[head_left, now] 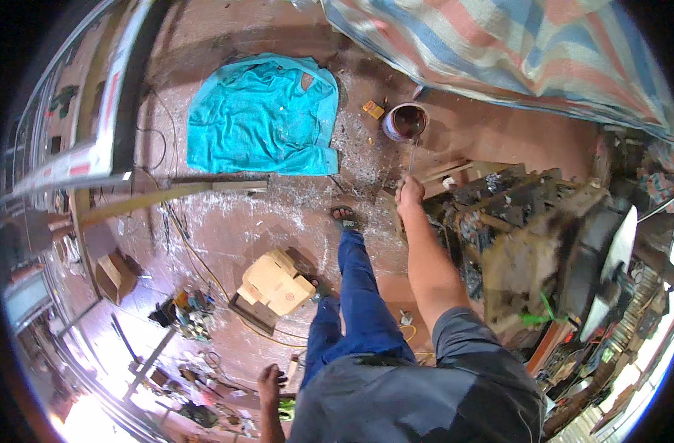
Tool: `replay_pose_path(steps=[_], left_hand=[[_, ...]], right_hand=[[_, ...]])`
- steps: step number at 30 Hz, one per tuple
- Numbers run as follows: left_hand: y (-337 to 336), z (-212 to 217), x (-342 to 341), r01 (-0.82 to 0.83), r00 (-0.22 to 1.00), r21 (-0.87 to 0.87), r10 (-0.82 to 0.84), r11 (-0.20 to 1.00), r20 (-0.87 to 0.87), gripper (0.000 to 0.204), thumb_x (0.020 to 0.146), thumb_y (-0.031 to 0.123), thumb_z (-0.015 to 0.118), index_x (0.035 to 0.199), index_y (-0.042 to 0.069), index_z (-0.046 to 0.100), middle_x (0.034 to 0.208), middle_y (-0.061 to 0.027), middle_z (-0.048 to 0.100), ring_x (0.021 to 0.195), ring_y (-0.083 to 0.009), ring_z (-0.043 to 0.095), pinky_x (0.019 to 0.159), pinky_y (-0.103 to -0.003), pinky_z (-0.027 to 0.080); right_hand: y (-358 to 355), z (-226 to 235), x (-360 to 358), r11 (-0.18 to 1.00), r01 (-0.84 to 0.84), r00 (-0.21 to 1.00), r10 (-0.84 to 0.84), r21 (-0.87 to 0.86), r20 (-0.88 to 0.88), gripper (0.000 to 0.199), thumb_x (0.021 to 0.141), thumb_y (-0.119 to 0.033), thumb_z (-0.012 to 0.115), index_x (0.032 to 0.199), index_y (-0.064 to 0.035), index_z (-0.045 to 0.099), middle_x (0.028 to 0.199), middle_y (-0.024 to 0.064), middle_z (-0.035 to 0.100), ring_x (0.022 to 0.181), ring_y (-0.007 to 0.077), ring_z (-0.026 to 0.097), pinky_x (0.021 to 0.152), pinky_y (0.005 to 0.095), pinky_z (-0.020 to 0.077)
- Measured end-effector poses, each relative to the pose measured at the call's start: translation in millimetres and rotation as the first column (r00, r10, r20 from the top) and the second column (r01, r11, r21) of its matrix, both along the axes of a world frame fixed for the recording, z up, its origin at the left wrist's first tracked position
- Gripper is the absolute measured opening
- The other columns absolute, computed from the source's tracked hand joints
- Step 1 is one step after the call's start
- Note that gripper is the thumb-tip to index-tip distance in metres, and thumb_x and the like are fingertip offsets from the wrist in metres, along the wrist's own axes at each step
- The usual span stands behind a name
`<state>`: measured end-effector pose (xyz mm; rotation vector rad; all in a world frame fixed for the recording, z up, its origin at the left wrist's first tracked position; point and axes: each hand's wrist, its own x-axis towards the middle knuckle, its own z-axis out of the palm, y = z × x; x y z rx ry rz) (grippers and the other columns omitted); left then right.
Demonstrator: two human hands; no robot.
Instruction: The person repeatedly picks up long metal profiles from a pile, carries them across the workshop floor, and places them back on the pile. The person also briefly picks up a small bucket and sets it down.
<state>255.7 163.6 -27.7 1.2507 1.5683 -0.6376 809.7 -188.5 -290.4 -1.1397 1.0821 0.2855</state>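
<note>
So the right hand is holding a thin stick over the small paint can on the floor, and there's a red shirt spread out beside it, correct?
Not quite. In the head view the shirt is turquoise, not red. The rest holds: the right hand grips a thin stick reaching toward the small paint can on the floor.

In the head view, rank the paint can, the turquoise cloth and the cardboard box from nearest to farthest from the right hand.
From the right hand, which grips a thin stick:
1. Paint can, just beyond the hand, under the stick's tip.
2. Turquoise cloth, spread on the floor, beyond and to the left.
3. Cardboard box, back toward the person and to the left, beside the leg.
</note>
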Motion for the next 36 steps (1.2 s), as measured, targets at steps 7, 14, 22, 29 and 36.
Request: replay_pose_path(steps=[7,14,22,29,36], left_hand=[[-17,12,157,0.133,0.988,-0.060,-0.128,0.989,0.082,0.043,0.105,0.027,0.062,0.137,-0.002,0.060,0.103,-0.0166,0.073,0.087,-0.0237,0.073,0.076,-0.035,0.057],[-7,28,189,0.140,0.988,-0.007,-0.139,0.990,0.068,0.042,0.106,0.026,0.062,0.136,-0.002,0.060,0.106,-0.0177,0.073,0.092,-0.0249,0.073,0.080,-0.035,0.059],[2,38,112,0.161,0.971,0.029,-0.164,0.986,0.173,0.038,0.106,0.026,0.060,0.134,0.001,0.062,0.104,-0.0123,0.074,0.087,-0.0207,0.074,0.070,-0.031,0.056],[28,-6,12,0.271,0.884,0.062,-0.274,0.961,0.378,0.039,0.105,0.034,0.062,0.129,0.003,0.065,0.098,-0.0066,0.072,0.082,-0.0174,0.070,0.069,-0.030,0.052],[59,-26,-147,0.393,0.907,-0.001,-0.387,0.920,0.164,0.046,0.101,0.039,0.066,0.131,0.005,0.061,0.091,-0.0095,0.070,0.072,-0.0230,0.070,0.060,-0.037,0.054]], right_hand=[[-25,-114,143,0.964,0.265,0.951,-0.258,0.024,-0.168,0.025,0.101,-0.032,0.057,0.081,-0.0167,0.056,0.064,-0.0003,0.051,0.049,0.0152,0.044,0.045,0.0309,0.0306],[18,-116,123,0.980,0.171,0.974,-0.152,0.102,-0.169,0.032,0.102,-0.045,0.063,0.092,-0.0146,0.062,0.076,-0.0023,0.058,0.063,0.0140,0.054,0.048,0.0316,0.0395],[104,-38,-113,0.930,-0.333,0.924,0.354,0.155,-0.143,0.030,0.101,-0.043,0.062,0.090,-0.0157,0.066,0.059,0.0010,0.057,0.040,0.0130,0.046,0.038,0.0304,0.0324],[44,92,-290,0.933,-0.357,0.934,0.356,0.044,0.034,0.026,0.099,-0.028,0.070,0.112,-0.0060,0.067,0.086,0.0067,0.066,0.056,0.0136,0.059,0.046,0.0330,0.0466],[-112,137,-522,0.871,-0.359,0.926,0.287,-0.336,-0.246,0.044,0.095,-0.040,0.074,0.117,-0.0018,0.070,0.073,0.0023,0.063,0.057,0.0121,0.057,0.051,0.0292,0.0449]])
